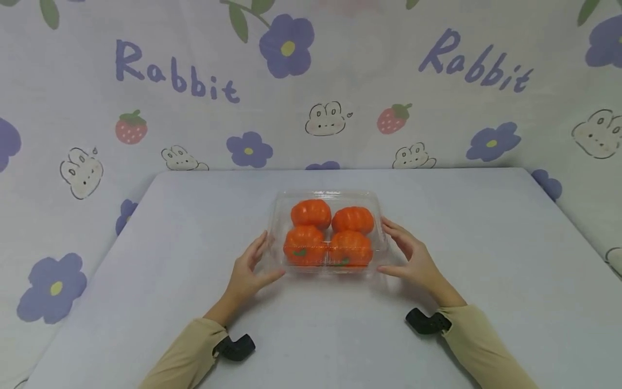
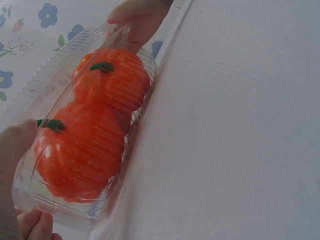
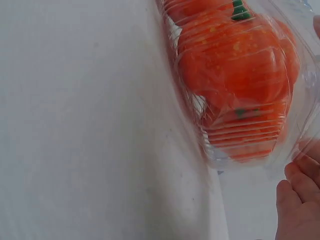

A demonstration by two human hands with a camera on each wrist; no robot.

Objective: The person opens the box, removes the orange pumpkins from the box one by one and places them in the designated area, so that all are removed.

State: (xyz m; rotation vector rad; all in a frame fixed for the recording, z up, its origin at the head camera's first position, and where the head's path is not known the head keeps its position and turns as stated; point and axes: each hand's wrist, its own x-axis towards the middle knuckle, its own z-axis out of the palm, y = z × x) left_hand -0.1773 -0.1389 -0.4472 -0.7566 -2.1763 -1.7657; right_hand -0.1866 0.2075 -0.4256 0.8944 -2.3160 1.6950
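Observation:
A clear plastic clamshell box [image 1: 330, 193] with several orange toy pumpkins [image 1: 311, 214] inside is in the middle of the table, its lid down. Green stems [image 2: 102, 66] show on some pumpkins. My left hand [image 1: 247, 275] grips the box's left side, thumb at the near corner and fingers along the side. On the opposite side, my right hand [image 1: 415, 262] holds the box in the same way, thumb toward the near corner. In the right wrist view, the right fingers [image 3: 300, 185] reach the box's rim. I cannot tell whether the box's base touches the table.
The white tabletop [image 1: 335, 335] extends around the box. Behind it hangs a pale cloth [image 1: 272, 108] printed with flowers, strawberries, rabbits and lettering. Black devices are strapped at the left wrist [image 1: 235, 348] and right wrist [image 1: 428, 322], over beige sleeves [image 1: 187, 354].

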